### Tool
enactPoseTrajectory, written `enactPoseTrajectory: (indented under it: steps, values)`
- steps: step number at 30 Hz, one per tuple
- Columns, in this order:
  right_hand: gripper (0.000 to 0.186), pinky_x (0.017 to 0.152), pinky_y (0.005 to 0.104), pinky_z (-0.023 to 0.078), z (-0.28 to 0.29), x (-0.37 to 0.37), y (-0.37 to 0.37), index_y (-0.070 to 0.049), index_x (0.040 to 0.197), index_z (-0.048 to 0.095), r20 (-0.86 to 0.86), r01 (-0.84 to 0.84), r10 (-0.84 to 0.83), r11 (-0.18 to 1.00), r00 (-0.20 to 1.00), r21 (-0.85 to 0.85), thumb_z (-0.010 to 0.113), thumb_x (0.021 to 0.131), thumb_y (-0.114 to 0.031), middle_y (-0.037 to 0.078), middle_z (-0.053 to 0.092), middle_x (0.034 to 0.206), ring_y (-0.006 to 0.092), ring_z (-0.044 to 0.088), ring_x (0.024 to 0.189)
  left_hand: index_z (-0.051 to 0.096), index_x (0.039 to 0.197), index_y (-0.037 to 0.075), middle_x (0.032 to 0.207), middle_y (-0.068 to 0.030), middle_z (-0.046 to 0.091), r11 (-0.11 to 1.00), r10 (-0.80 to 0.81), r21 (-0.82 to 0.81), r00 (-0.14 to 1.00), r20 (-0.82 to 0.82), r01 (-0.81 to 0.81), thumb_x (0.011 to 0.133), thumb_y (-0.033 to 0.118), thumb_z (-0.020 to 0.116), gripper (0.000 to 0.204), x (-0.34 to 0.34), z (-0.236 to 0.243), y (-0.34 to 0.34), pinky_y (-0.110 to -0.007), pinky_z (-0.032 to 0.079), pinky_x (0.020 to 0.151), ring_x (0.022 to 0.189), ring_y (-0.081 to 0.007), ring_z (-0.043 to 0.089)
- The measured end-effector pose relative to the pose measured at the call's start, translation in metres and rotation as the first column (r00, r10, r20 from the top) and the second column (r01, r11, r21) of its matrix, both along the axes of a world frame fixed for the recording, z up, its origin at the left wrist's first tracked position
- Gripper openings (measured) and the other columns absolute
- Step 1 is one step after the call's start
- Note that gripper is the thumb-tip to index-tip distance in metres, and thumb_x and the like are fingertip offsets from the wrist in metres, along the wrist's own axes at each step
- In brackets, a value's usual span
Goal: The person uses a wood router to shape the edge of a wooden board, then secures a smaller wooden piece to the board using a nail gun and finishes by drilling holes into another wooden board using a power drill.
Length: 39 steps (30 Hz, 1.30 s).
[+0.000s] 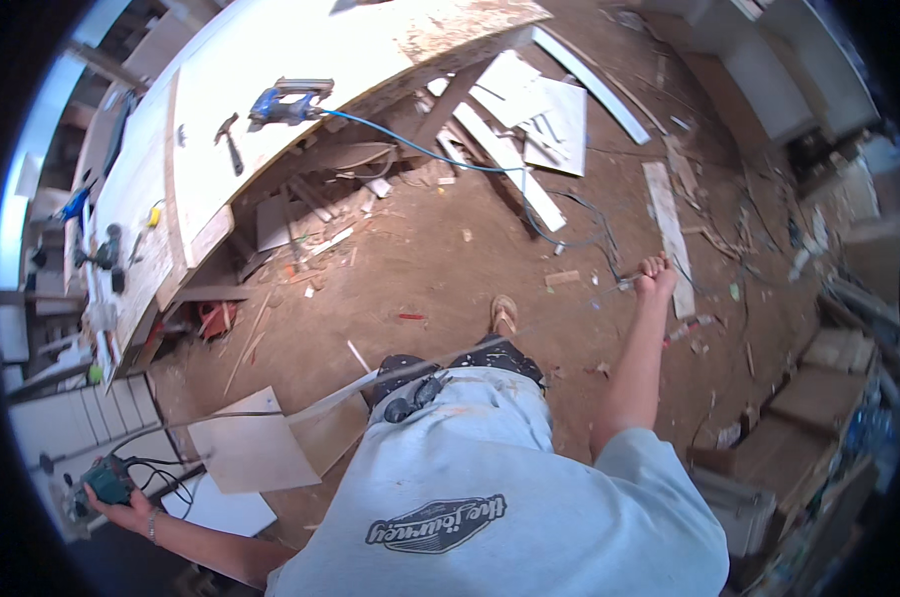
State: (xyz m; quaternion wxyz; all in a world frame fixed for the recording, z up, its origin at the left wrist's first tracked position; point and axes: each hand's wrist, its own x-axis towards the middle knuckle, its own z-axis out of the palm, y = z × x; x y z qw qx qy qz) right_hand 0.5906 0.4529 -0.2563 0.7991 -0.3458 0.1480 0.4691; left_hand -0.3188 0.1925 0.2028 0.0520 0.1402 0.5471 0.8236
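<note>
At the lower left my left hand (123, 510) is closed around a green corded power tool (111, 481), whose exact kind is hard to make out. Black loops of its cord (206, 422) hang beside it. From there the cord crosses in front of my body, partly smeared by motion. Out to the right, arm stretched forward, my right hand (656, 277) is a closed fist on the cord.
On the workbench (201, 90) lie a blue nail gun (289, 102) with a blue air hose (410, 144), a hammer (230, 144) and a drill (101, 254). Board offcuts (559, 119) and a long strip (669, 234) litter the dirt floor. White panels (241, 448) lie left; cardboard boxes (798, 418) stand right.
</note>
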Motion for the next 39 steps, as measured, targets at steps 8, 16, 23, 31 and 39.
enactPoseTrajectory:
  steps: [8,16,23,31,39]
  values:
    - [0.018,0.078,0.0284,0.049,0.136,-0.272,0.084,-0.005,0.101,0.064,0.138,-0.812,0.803,0.583,0.580,0.021,0.064,0.096,-0.023,0.004,0.060,0.087,0.0128,0.057,0.080,0.045,0.133,0.007,0.123,-0.0125,0.052,0.681,-0.727,0.212,0.613,0.310,0.701,0.083,0.032,0.067,0.060,0.169,-0.134,0.065,-0.041,0.047,0.093,0.100,-0.0252,0.056]
    - [0.024,0.076,0.0269,0.053,0.260,-0.476,0.041,-0.004,0.117,0.058,0.019,-0.892,0.958,0.259,0.286,0.371,0.059,0.099,-0.019,0.011,0.066,0.110,0.0211,0.063,0.105,0.053,0.126,0.004,0.126,-0.0195,0.059,0.458,-0.852,0.509,0.196,0.486,0.729,0.081,0.054,0.067,0.069,0.305,-0.258,0.178,-0.045,0.057,0.086,0.111,-0.0323,0.063]
    - [0.027,0.075,0.0309,0.057,0.265,-0.537,0.039,-0.006,0.125,0.055,0.049,-0.797,0.963,0.189,0.264,0.574,0.059,0.098,-0.011,0.010,0.066,0.093,0.0238,0.065,0.092,0.044,0.133,0.002,0.121,-0.0193,0.061,0.221,-0.962,0.865,-0.043,0.268,0.450,0.084,0.061,0.062,0.078,0.236,-0.255,0.205,-0.055,0.060,0.081,0.109,-0.0364,0.064]
    - [0.030,0.093,0.0334,0.052,0.236,-0.670,0.081,-0.003,0.109,0.057,0.401,-0.958,0.896,0.085,0.194,0.274,0.064,0.081,0.008,0.010,0.061,0.107,0.0223,0.062,0.098,0.057,0.118,0.002,0.106,-0.0131,0.065,0.267,-0.924,0.504,0.069,0.377,0.821,0.077,0.048,0.069,0.063,0.163,-0.251,0.160,-0.038,0.054,0.091,0.099,-0.0273,0.067]
    - [0.023,0.056,0.0265,0.045,0.159,-0.630,0.109,0.012,0.110,0.044,-0.128,-0.837,0.828,0.532,0.546,-0.132,0.047,0.098,-0.009,0.005,0.043,0.076,0.0135,0.043,0.060,0.059,0.115,-0.001,0.107,-0.0139,0.062,0.406,-0.879,0.503,0.176,0.443,0.763,0.078,0.042,0.067,0.058,0.059,-0.276,0.093,-0.034,0.051,0.088,0.100,-0.0224,0.061]
